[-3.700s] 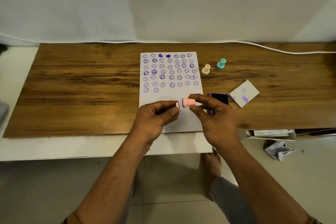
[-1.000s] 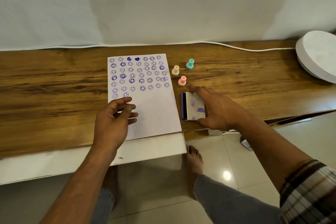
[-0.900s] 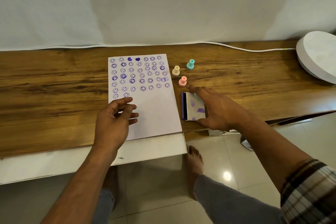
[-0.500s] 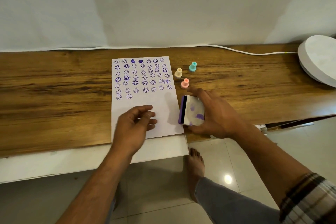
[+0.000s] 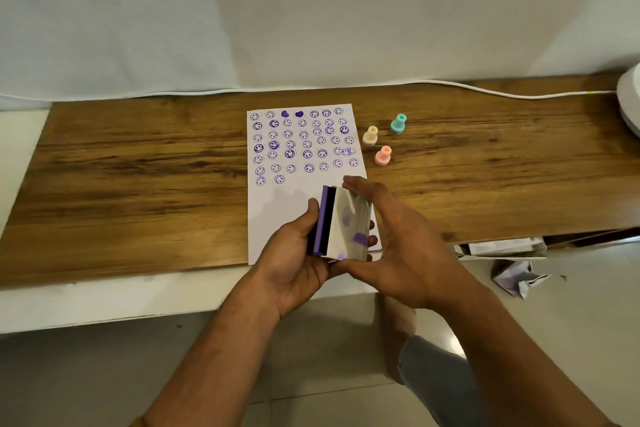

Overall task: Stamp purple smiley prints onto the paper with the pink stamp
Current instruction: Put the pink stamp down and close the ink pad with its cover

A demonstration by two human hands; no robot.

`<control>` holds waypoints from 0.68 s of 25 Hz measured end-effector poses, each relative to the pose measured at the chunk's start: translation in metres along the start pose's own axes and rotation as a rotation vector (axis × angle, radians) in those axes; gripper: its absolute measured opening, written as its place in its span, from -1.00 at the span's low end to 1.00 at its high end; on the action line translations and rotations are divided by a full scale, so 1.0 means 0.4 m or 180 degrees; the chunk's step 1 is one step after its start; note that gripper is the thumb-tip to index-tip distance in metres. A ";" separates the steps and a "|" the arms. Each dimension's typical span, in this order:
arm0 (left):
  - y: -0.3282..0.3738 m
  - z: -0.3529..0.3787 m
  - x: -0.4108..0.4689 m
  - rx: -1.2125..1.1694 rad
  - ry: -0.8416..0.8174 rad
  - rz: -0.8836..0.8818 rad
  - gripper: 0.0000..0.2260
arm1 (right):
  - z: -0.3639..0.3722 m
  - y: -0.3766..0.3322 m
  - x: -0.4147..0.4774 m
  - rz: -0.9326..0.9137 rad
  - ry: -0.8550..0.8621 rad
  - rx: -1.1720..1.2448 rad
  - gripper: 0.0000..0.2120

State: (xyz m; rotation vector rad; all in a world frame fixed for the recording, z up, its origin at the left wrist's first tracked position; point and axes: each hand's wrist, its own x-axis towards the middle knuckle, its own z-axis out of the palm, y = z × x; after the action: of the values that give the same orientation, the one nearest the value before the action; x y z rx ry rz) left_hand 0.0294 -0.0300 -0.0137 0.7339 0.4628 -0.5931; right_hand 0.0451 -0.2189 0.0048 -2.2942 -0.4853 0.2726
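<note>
I am gripping the ink pad [image 5: 341, 224] between both hands [image 5: 298, 260] [image 5: 398, 246] over the paper [image 5: 277, 211], presumably closing it, pink stamp [image 5: 382, 155] resting aside.

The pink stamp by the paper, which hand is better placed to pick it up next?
Right. The right hand has its fingertips nearest the pink stamp, on that same side. The left hand has the firmer grip on the ink pad, so it is occupied.

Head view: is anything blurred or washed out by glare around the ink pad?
Head view: the ink pad lid catches a pale sheen, its purple smudges soft; the right hand fingertips look slightly motion-blurred; the smiley prints on the paper stay readable; the table edges bow from the wide lens.
</note>
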 end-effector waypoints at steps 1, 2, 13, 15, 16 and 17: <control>0.000 -0.002 0.002 0.0026 -0.0002 0.0019 -0.53 | -0.004 0.004 0.003 -0.0024 0.0018 -0.0057 0.04; 0.000 -0.003 0.003 0.0054 0.0003 0.0040 -0.53 | -0.006 0.005 0.005 -0.0035 0.0016 -0.0131 0.04; -0.010 0.011 0.011 0.0151 0.0218 0.0056 -0.56 | -0.021 0.021 0.011 -0.0111 -0.0092 -0.0191 0.01; -0.014 0.015 0.013 0.0156 0.0204 0.0038 -0.57 | -0.022 0.019 0.012 -0.0067 -0.0155 -0.0188 0.01; -0.014 0.016 0.013 0.0140 0.0207 0.0039 -0.57 | -0.022 0.019 0.012 -0.0051 -0.0179 -0.0195 0.01; -0.014 0.016 0.012 0.0121 0.0216 0.0053 -0.56 | -0.023 0.021 0.013 -0.0048 -0.0193 -0.0197 0.01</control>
State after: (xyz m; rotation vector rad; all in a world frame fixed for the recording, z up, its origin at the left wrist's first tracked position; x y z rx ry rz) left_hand 0.0306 -0.0397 -0.0151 0.7953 0.5089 -0.5639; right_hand 0.0551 -0.2278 0.0048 -2.3470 -0.5485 0.3245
